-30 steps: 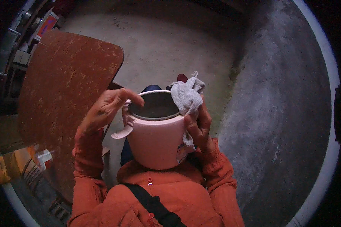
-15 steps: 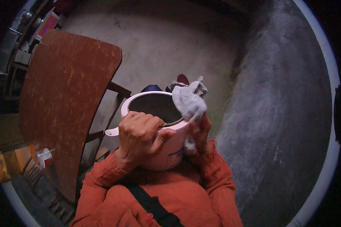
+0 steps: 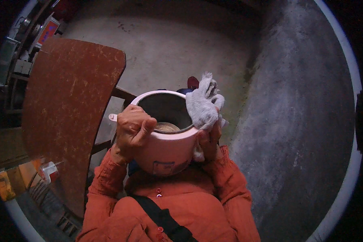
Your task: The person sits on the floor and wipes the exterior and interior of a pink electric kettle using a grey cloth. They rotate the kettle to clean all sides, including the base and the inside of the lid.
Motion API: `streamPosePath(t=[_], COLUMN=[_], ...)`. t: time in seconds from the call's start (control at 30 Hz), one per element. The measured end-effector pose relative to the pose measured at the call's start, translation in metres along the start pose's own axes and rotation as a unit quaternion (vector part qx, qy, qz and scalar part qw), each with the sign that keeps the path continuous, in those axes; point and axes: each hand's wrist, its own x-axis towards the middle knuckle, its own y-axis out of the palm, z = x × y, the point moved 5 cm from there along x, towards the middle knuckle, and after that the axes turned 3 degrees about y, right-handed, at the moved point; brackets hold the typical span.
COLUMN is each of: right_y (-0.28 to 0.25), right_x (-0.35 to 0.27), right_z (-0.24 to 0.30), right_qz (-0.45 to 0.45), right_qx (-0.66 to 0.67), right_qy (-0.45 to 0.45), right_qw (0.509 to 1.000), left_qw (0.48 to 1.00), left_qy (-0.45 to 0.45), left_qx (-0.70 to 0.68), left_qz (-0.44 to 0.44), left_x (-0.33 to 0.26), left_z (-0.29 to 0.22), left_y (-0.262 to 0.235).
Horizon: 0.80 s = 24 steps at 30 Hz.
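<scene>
A pink rice cooker body (image 3: 169, 151), lidless and dark inside, is held in front of my belly. A round metal plate (image 3: 167, 127) shows at its bottom, and a small pink tab (image 3: 113, 117) juts from its left side. My left hand (image 3: 134, 126) is closed over the near-left rim, thumb resting outside. On the right rim my right hand (image 3: 211, 137) presses a crumpled light grey cloth (image 3: 202, 109) against the cooker. The cloth covers part of that hand's fingers and hangs over the rim's far right.
A worn brown wooden table (image 3: 74, 88) stands on the left, with a red-and-white container (image 3: 48, 172) by its near edge. Shelves with a red box (image 3: 49, 31) are at the far left. A grey wall (image 3: 298, 113) runs along the right. A dark red shoe (image 3: 193, 82) shows beyond the cooker.
The cooker has turned and tilted toward me, so its inner bottom plate now shows. My left hand moved left with the rim. The cloth shifted slightly along the right rim.
</scene>
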Motion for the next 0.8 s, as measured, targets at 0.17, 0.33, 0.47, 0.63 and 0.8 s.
streamPosePath(t=[0.17, 0.33, 0.47, 0.63, 0.8], right_y=[-0.001, 0.003, -0.012, -0.078, -0.12], right_x=[-0.007, -0.001, 0.004, 0.019, 0.029], right_z=[-0.007, 0.018, 0.001, -0.027, 0.0], right_qz=[-0.046, -0.046, -0.113, -0.304, -0.139], right_qx=[0.036, -0.037, 0.125, 0.354, 0.355], right_qy=[0.102, 0.061, 0.17, 0.292, 0.238], right_qw=[0.993, 0.996, 0.971, 0.835, 0.893], left_qw=[0.998, 0.972, 0.958, 0.965, 0.992], left_qy=[-0.038, 0.096, 0.07, 0.068, 0.004], left_qx=[0.022, 0.203, 0.258, 0.242, 0.071], left_qz=[0.034, 0.076, 0.1, 0.067, 0.101], left_x=[0.005, 0.007, 0.005, 0.009, 0.01], left_z=[-0.001, -0.053, -0.059, -0.046, -0.01], left_y=[-0.004, 0.019, 0.036, 0.019, -0.02])
